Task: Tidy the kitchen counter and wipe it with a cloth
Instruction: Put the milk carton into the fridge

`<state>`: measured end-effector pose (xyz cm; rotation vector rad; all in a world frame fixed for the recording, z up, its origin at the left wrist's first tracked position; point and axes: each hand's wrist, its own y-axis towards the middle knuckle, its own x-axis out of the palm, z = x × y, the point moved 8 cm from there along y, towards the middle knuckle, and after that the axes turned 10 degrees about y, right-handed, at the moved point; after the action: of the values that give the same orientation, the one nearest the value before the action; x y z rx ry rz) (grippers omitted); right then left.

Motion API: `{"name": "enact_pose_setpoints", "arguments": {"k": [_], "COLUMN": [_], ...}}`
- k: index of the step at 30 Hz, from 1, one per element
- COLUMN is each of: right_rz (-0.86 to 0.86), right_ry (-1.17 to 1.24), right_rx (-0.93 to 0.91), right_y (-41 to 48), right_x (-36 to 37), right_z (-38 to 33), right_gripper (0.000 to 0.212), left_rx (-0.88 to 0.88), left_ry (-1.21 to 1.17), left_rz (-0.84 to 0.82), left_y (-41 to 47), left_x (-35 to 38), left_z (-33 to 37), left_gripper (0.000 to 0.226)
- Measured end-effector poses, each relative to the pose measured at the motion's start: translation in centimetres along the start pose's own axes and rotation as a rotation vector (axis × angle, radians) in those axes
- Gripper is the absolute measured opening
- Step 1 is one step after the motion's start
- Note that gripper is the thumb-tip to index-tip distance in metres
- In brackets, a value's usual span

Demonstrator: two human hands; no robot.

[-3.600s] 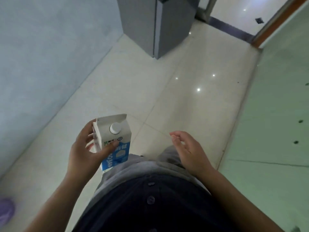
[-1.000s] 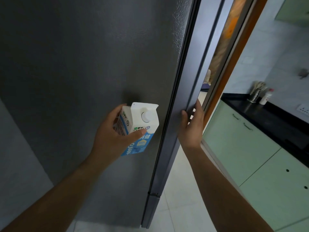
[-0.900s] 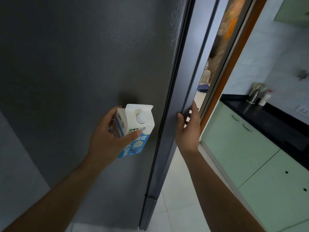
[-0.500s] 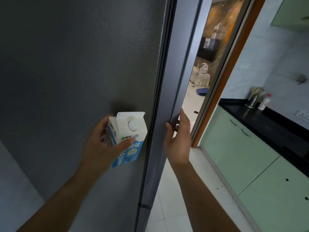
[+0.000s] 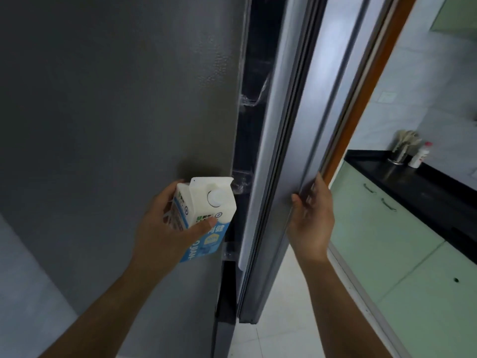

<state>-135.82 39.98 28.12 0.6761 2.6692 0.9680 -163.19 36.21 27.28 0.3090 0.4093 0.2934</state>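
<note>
Milk carton (image 5: pixel 204 218) first: my left hand (image 5: pixel 165 228) is wrapped round it, thumb across its printed face, cap toward me. It hangs in the air just beside the dark gap at the edge of the fridge door (image 5: pixel 278 151), on the gap's left. My right hand (image 5: pixel 309 223) is clamped on that door's outer edge, fingers hooked behind it, palm toward me.

I take this step to be putting the milk away as part of clearing the table (image 5: pixel 402 177), the black top that sits well off to the door's right with a utensil holder (image 5: pixel 402 151) and a small white bottle (image 5: pixel 419 157) on it. No cloth shows anywhere. Next I would need to swing the door wider, since the gap looks too narrow for the carton, then set it upright on a door shelf.

Half a second ago the door stood shut against the cabinet, with no dark interior showing; now it is cracked open and clear shelf edges (image 5: pixel 254 102) show inside. My right hand has travelled outward with the door.
</note>
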Motion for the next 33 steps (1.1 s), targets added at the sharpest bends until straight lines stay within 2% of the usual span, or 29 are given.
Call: {"name": "enact_pose_setpoints", "arguments": {"k": [3,8,10,12,14,21,28,31,33], "right_rz": [0.054,0.089,0.067,0.032,0.002,-0.035,-0.061,-0.001,0.031], "right_ry": [0.059,0.071,0.031,-0.015,-0.079,-0.145,-0.137,-0.113,-0.098], "right_rx": [0.063,0.118,0.119,0.135,0.141,0.152,0.115,0.088,0.086], "right_y": [1.4,2.9,3.5,4.4,5.7,9.7,13.8,15.3,15.9], "right_x": [-3.5,-7.3,-8.3,-9.2,-10.2,-14.1,-17.1,-18.5,-18.9], "right_z": [1.6,3.9,4.8,5.9,6.9,10.8,15.2,16.9,18.1], "right_gripper": [0.051,0.052,0.061,0.077,0.084,0.081,0.078,0.067,0.058], "left_rx": [-0.006,-0.018,-0.039,-0.056,-0.060,-0.046,-0.097,-0.105,-0.092], "left_ry": [-0.037,-0.122,-0.144,-0.156,-0.149,-0.095,-0.112,-0.139,-0.159], "left_rz": [-0.047,-0.098,-0.116,-0.127,-0.136,-0.128,-0.149,-0.177,-0.185], "left_y": [-0.2,-0.5,-0.4,-0.3,-0.1,0.6,2.2,4.2,6.0], "left_x": [2.5,7.2,9.1,10.9,12.7,18.1,23.8,26.4,28.2], "left_z": [0.8,2.5,2.8,3.4,4.1,5.4,5.0,4.8,4.9], "left_gripper": [0.077,0.071,0.072,0.063,0.057,0.075,0.058,0.067,0.063]}}
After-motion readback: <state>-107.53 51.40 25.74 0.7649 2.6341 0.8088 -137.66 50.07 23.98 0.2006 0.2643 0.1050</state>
